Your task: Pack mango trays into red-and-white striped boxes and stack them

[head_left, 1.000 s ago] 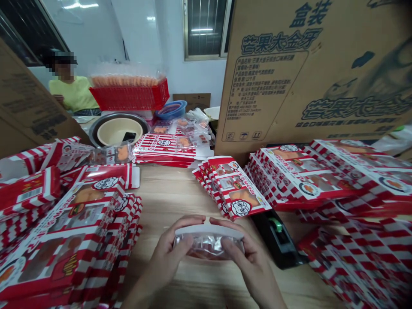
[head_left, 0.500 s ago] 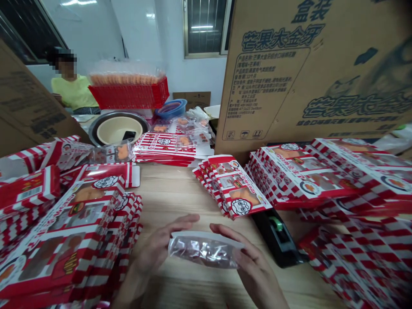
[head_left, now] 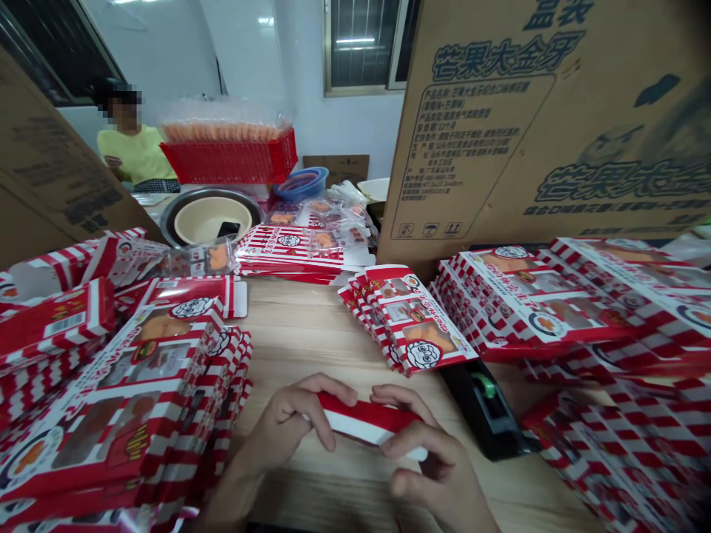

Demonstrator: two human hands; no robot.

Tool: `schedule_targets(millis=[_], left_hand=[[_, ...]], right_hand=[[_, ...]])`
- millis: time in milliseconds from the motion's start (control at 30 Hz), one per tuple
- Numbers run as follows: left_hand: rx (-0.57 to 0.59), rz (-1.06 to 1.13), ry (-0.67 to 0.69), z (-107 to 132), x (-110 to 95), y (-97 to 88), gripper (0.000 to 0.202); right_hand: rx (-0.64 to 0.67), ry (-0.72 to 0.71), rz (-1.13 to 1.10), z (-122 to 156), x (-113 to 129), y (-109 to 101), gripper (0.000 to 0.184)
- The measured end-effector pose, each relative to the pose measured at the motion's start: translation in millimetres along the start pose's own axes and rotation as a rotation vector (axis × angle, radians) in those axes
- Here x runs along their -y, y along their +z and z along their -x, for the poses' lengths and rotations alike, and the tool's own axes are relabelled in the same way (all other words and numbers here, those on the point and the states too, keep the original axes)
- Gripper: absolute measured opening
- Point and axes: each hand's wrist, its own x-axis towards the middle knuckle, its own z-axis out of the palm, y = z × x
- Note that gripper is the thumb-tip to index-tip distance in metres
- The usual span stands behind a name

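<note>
Between both hands, low over the table, is a small red-and-white striped carton [head_left: 369, 420], seen from its narrow end. My left hand [head_left: 294, 418] grips its left end, fingers bent over the top edge. My right hand [head_left: 430, 451] holds the right end, with fingers along the far and near sides and the thumb apart. The carton's window face and contents are out of sight. Just beyond my hands lies a short stack of printed window cartons [head_left: 414, 326], and right of it a black tape dispenser [head_left: 489, 414] with a green core.
Filled carton piles stand left [head_left: 127, 400] and right [head_left: 527, 296]. Behind are flat cartons [head_left: 294, 248], clear packs [head_left: 214, 259], a cream bowl [head_left: 205, 218] and a red basket [head_left: 233, 157]. Large cardboard boxes [head_left: 472, 148] wall both sides. A person in yellow [head_left: 133, 152] sits at the back.
A clear plastic surface with a white rim showed between my hands before; now a red-and-white carton end faces me. My fingers have closed in over it. The view has shifted slightly.
</note>
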Motion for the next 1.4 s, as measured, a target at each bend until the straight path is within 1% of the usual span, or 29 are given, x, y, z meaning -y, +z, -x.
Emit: schedule_targets(millis=[33,67,100,133,167,200,233,333,400,467,567,667,733,800,900,1000,1067,1133,1200,1267,1333,1400], left_hand=[[0.018,-0.038,0.007,1.2,-1.1,-1.0,0.03],[0.051,-0.076,0.007,2.5,-2.5,-2.1,0.028],[0.094,-0.107,0.002,4.0,-4.0,-3.1,0.022],[0.131,-0.128,-0.005,5.6,-5.3,-3.9,0.018],[0.149,-0.141,-0.007,7.2,-6.4,-4.4,0.019],[0.143,-0.146,-0.015,8.7,-7.1,-4.5,0.022],[0.122,-0.146,-0.026,10.0,-7.3,-4.3,0.023],[0.048,-0.135,-0.054,12.5,-5.8,-3.3,0.02],[0.048,-0.135,-0.018,12.4,-4.4,-3.6,0.02],[0.058,-0.143,0.045,11.3,-3.7,-4.7,0.018],[0.047,-0.176,0.078,9.4,-5.2,-5.7,0.015],[0.003,-0.267,0.062,9.3,-9.3,-3.3,0.018],[-0.003,-0.329,0.053,10.2,-12.1,-0.9,0.019],[0.0,-0.375,0.059,11.2,-13.6,0.9,0.019],[-0.015,-0.421,0.138,12.6,-12.3,1.8,0.024],[-0.031,-0.514,0.255,15.9,-7.4,2.1,0.028],[-0.046,-0.603,0.291,19.8,-2.8,3.8,0.029],[-0.093,-0.632,0.286,23.6,2.4,7.4,0.028],[-0.161,-0.604,0.275,25.5,7.0,11.9,0.027],[-0.21,-0.584,0.288,25.0,9.3,15.6,0.028],[-0.198,-0.596,0.309,23.3,8.5,17.2,0.028],[-0.144,-0.647,0.343,22.3,5.8,16.9,0.027]], right_hand=[[-0.02,0.003,0.03,1.1,0.5,1.4,0.018],[-0.047,0.006,0.059,2.3,1.0,3.1,0.014],[-0.073,0.007,0.091,3.3,1.5,4.9,0.007],[-0.096,0.003,0.124,4.3,1.8,6.6,0.006],[-0.107,-0.011,0.151,5.0,2.0,8.1,0.015],[-0.106,-0.033,0.171,5.4,2.0,9.2,0.022],[-0.091,-0.053,0.188,5.5,1.9,9.7,0.025],[-0.019,-0.111,0.201,3.3,0.3,6.2,0.018],[0.044,-0.132,0.178,-0.1,-1.7,0.0,0.015],[0.134,-0.159,0.124,-4.6,-3.2,-7.6,0.014],[0.244,-0.146,0.065,-10.2,-2.0,-16.3,0.019],[0.242,-0.104,0.139,-12.5,3.9,-16.5,0.023],[0.224,-0.134,0.223,-13.5,7.7,-12.4,0.028],[0.226,-0.167,0.259,-15.9,9.6,-7.7,0.029],[0.251,-0.16,0.201,-23.8,9.7,-5.0,0.021],[0.289,-0.169,0.18,-31.5,8.6,-9.8,0.019],[0.33,-0.208,0.2,-31.7,7.1,-14.9,0.023],[0.363,-0.216,0.211,-26.6,4.1,-19.0,0.03],[0.325,-0.156,0.225,-18.0,-0.8,-20.3,0.03],[0.212,-0.072,0.22,-9.2,-7.4,-19.5,0.019],[0.096,-0.034,0.169,-2.9,-14.1,-18.7,0.007],[0.07,-0.038,0.112,0.3,-19.6,-20.4,0.006]])
